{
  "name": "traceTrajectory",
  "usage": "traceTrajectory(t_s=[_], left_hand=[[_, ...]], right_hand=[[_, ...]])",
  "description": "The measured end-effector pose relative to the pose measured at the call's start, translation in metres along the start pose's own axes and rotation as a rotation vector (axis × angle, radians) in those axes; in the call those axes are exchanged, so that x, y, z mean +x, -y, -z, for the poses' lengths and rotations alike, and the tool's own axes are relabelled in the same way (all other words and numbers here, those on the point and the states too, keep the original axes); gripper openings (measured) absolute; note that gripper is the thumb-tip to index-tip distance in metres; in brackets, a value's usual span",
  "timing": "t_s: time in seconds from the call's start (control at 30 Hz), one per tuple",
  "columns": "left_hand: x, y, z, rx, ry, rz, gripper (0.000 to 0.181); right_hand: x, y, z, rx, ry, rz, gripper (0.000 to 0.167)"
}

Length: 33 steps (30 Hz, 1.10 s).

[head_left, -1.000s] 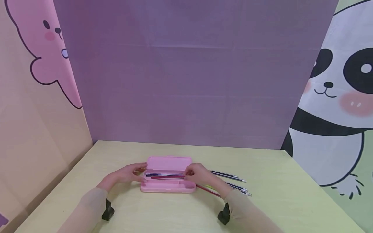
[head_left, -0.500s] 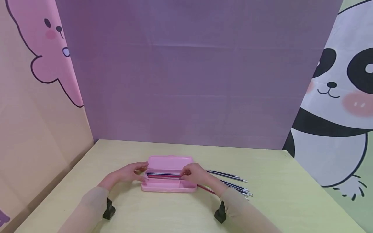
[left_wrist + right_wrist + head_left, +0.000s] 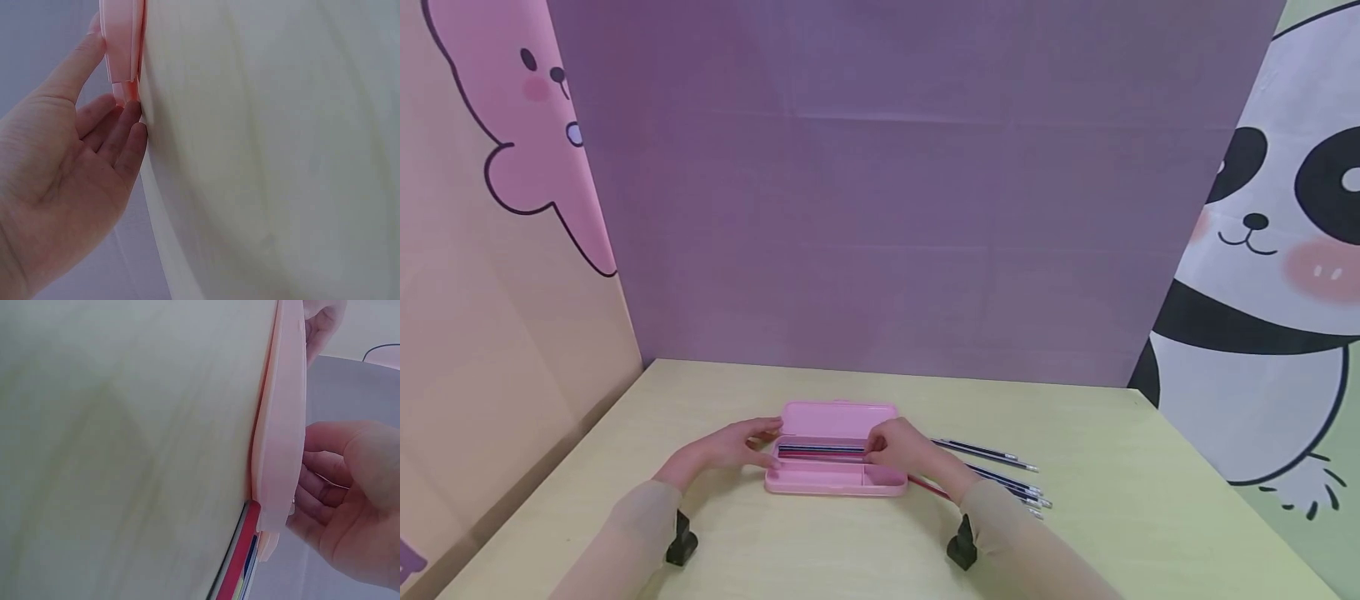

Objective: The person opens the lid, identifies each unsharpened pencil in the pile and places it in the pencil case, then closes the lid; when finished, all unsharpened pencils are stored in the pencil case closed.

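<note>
Pink plastic pencil case [image 3: 820, 490] sits open on the pale wood-look tabletop [image 3: 812, 550], lid [image 3: 838, 419] flipped back on the far side, small divider in the near R part. Dark and red pencils [image 3: 820, 451] lie lengthwise in its far compartment. L hand [image 3: 733, 446] at the case's L end: thumb and fingers well apart, loosely bent, thumb touching the case, fingertips by the lid edge, no pencil in it. R hand [image 3: 898, 446] is over the R end of the pencil slot, fingers bent, thumb close to index; tips hidden, so can't tell if it's got a pencil. On the tabletop R of the case, approx. parallel: dark pencils w/ whitish ends [image 3: 1011, 483], partly behind the R forearm, plus a red pencil [image 3: 928, 487] just beside the case's near R corner. Beige sleeves [image 3: 625, 533], black wrist cams [image 3: 682, 542]. Bkgd: purple sheet [image 3: 880, 183], cartoon panda [image 3: 1247, 400] on R.
</note>
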State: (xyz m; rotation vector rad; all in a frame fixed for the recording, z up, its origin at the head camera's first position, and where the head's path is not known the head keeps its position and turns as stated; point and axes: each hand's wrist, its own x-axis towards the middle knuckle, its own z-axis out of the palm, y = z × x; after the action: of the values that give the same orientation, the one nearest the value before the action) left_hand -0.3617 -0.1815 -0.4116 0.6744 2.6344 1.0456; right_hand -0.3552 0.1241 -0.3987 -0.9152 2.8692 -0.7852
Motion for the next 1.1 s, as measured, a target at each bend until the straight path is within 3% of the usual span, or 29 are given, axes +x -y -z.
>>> traceTrajectory(t_s=[0.37, 1.1], left_hand=[[-0.0016, -0.0028, 0.0011, 0.0, -0.003, 0.004, 0.079], [-0.0006, -0.0001, 0.0001, 0.013, 0.003, -0.006, 0.079]], right_hand=[[0.0052, 0.0015, -0.0011, -0.098, -0.01, 0.019, 0.007], [0.0019, 0.0014, 0.0063, -0.035, -0.029, -0.023, 0.005]])
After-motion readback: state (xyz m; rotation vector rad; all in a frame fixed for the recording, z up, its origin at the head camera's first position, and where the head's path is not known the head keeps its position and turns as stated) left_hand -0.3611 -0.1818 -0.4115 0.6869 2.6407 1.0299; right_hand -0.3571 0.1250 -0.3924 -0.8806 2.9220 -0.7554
